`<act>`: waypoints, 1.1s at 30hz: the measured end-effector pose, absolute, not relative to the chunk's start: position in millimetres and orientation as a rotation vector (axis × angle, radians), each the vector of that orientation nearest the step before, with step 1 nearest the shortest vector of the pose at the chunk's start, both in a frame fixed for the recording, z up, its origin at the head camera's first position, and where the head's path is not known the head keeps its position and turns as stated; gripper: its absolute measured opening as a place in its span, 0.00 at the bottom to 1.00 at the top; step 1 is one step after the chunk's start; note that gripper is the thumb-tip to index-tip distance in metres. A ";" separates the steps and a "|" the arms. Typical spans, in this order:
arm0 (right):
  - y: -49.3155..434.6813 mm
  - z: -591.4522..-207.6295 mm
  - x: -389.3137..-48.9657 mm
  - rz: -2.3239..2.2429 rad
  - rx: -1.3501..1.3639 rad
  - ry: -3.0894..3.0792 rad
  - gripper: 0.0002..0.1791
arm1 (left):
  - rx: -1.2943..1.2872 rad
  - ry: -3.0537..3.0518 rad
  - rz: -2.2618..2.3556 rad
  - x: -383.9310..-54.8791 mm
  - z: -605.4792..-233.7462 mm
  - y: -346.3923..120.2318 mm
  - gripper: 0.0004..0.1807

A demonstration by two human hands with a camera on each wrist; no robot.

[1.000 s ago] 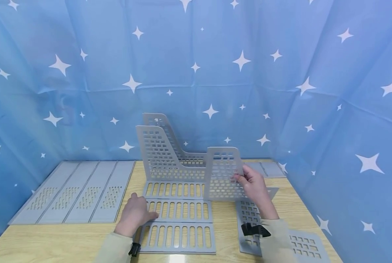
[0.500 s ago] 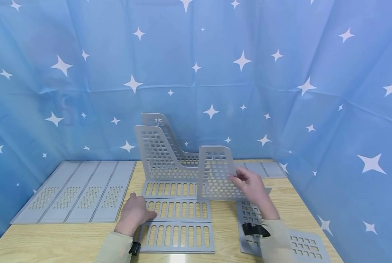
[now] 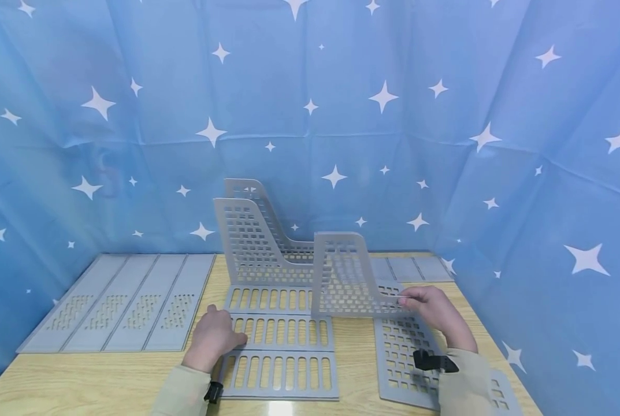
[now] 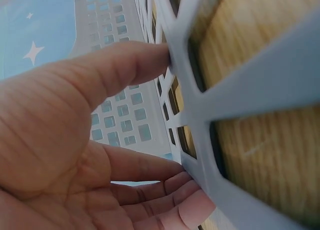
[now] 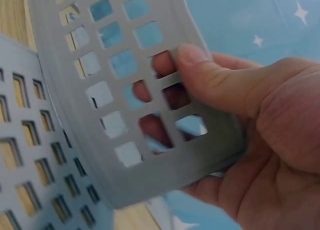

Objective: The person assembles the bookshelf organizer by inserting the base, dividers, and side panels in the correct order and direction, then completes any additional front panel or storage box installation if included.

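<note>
My right hand (image 3: pixel 434 309) pinches the low end of a grey perforated side panel (image 3: pixel 318 277), shaped like a magazine holder's side, which stands upright. In the right wrist view, the thumb (image 5: pixel 195 57) lies on the near face, and fingers show through the square holes from behind. My left hand (image 3: pixel 213 337) holds the left edge of a flat, three-section slotted panel (image 3: pixel 289 348) on the table. In the left wrist view, its thumb (image 4: pixel 145 60) presses the panel's face while the other fingers meet the edge. Two similar side panels (image 3: pixel 223 231) stand upright behind the slotted one.
Four-section grey plates (image 3: pixel 133 277) lie at the left. At the right, a perforated panel (image 3: pixel 381 364) lies under my right forearm, with another perforated piece (image 3: pixel 502 378) beyond it. More flat plates (image 3: pixel 405 268) lie behind, before a blue starry curtain (image 3: pixel 341 86).
The upright panel has shifted left. My right hand has slid from its sloping edge down and right to its low end. My left hand stays in place.
</note>
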State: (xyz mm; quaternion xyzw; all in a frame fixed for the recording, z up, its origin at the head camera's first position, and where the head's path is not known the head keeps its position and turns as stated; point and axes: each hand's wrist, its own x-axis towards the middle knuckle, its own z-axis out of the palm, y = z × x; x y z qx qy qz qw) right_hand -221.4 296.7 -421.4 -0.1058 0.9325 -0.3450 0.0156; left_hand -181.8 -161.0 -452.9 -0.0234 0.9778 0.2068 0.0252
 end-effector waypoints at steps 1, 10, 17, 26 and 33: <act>295.4 -423.2 -222.2 -1.079 -0.329 2.924 0.10 | -0.065 3.026 0.642 -181.7 -453.0 -161.1 0.24; 286.0 -424.2 -224.7 -1.151 -0.351 3.006 0.08 | -0.065 3.050 0.666 -182.5 -454.1 -164.3 0.24; 281.6 -426.3 -224.7 -1.193 -0.311 2.998 0.09 | -0.076 3.049 0.675 -182.0 -454.5 -165.6 0.25; 252.6 -431.3 -230.4 -1.258 -0.417 2.944 0.07 | -0.046 3.023 0.736 -184.5 -455.4 -160.4 0.27; 222.0 -438.0 -233.8 -1.313 -0.435 2.963 0.07 | -0.062 3.056 0.687 -184.4 -455.6 -155.5 0.27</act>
